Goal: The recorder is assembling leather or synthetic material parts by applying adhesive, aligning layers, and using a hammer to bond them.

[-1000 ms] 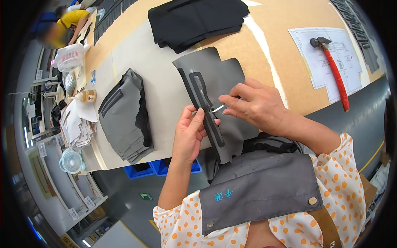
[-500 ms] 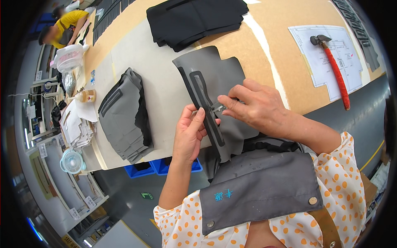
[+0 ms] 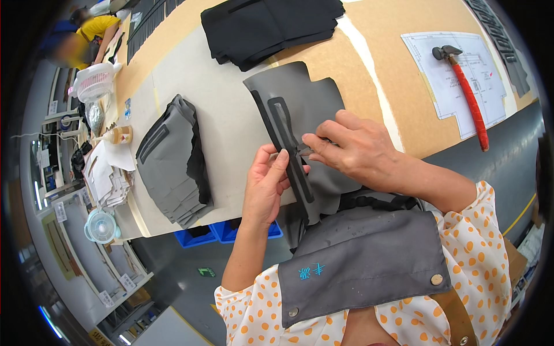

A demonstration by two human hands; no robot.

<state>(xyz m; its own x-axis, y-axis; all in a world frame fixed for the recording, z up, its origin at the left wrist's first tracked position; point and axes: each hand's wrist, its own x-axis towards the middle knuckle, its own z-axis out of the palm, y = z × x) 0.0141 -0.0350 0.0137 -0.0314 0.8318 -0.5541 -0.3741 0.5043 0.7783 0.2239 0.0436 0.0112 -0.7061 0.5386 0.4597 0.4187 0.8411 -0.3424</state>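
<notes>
A grey fabric panel (image 3: 317, 101) with a notched corner lies at the near table edge, partly over my lap. Along its left side run a black strip and a long loop-shaped black trim (image 3: 280, 115). My left hand (image 3: 266, 181) pinches the panel's strip edge between thumb and fingers. Close beside it, my right hand (image 3: 358, 151) is closed on a small metal tool (image 3: 304, 152), its tip at the black trim. Most of that tool is hidden by the fingers, so its kind is unclear.
Stacked grey panels (image 3: 170, 167) lie left, black panels (image 3: 271, 29) at the back. A red-handled hammer (image 3: 470, 98) rests on a paper pattern (image 3: 415, 57) at right. Blue bins (image 3: 228, 232) stand below the table edge. Another person (image 3: 101, 29) works at far left.
The right hand and its metal tool have shifted very slightly along the trim. My left hand keeps its grip on the panel. The far-left person has moved a little.
</notes>
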